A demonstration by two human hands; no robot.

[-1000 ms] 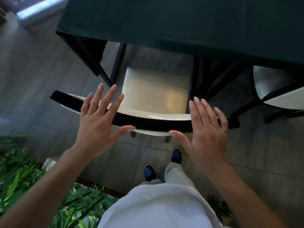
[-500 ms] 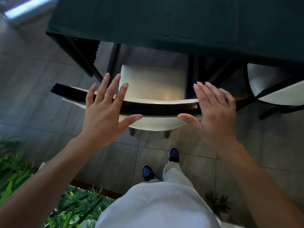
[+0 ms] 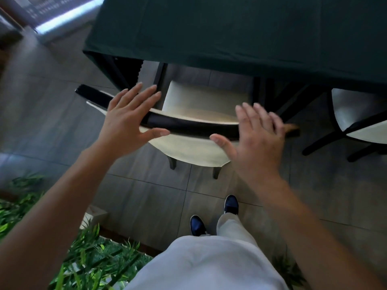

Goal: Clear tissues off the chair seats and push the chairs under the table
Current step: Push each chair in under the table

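Left hand [image 3: 127,122] and right hand [image 3: 258,139] flat, fingers straight, on chair [image 3: 196,124] top rail, table [image 3: 240,32] at twelve o'clock, second chair [image 3: 356,114] at three o'clock, no legible writing

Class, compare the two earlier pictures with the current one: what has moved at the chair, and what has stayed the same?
The chair has slid further in under the table, so less of its seat shows. Both hands went forward with it: the left hand and right hand now lie on the backrest. Unchanged: both hands stay flat and open, nothing grasped; the second chair has not moved.
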